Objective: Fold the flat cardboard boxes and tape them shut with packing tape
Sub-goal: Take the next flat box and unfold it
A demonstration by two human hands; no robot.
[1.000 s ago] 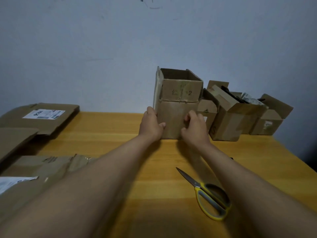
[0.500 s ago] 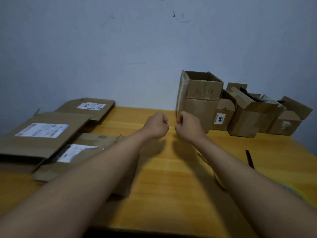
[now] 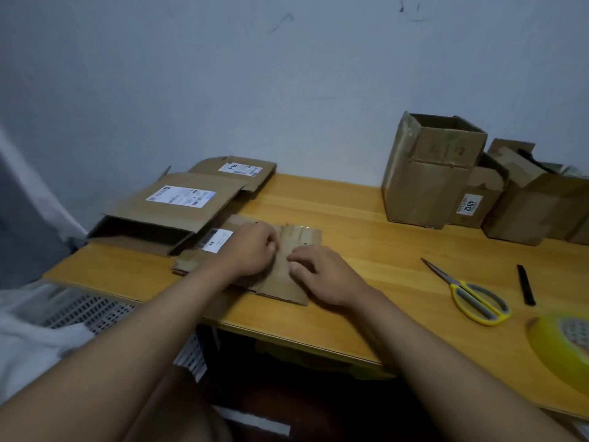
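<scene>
Left hand point(image 3: 251, 250) down on flat cardboard box point(image 3: 283, 275), fingers curled, fingertips tucked at a seam near box's middle — looks like a pinch on the cardboard, tho exact grip hard to read. Right hand point(image 3: 322, 275) just beside it, also on same flat box, fingers bent, tips pressing the surface at its right part; thumb tucked under, can't tell if anything is actually gripped. Hands close, not touching.

Head view, only one on offer: flat box lying at near-left part of wooden table point(image 3: 366, 250), white label point(image 3: 218, 240) showing left of the left hand. More flattened boxes w/ labels point(image 3: 178, 202) stacked behind it, twd the wall, back-left. Folded-up open box point(image 3: 430, 173) standing upright at back-right, against wall, top flaps open; smaller boxes point(image 3: 526, 202) crowded right beside it, one w/ "4012" sticker. Yellow-handled scissors point(image 3: 471, 295) lying on table right of the hands, well apart, blades closed & pointing back-left. Thin black stick-like item point(image 3: 526, 285) just right of scissors — can't ID. Yellow tape roll point(image 3: 561, 349) at far-right near edge, blurred, partly cut off by frame.
</scene>
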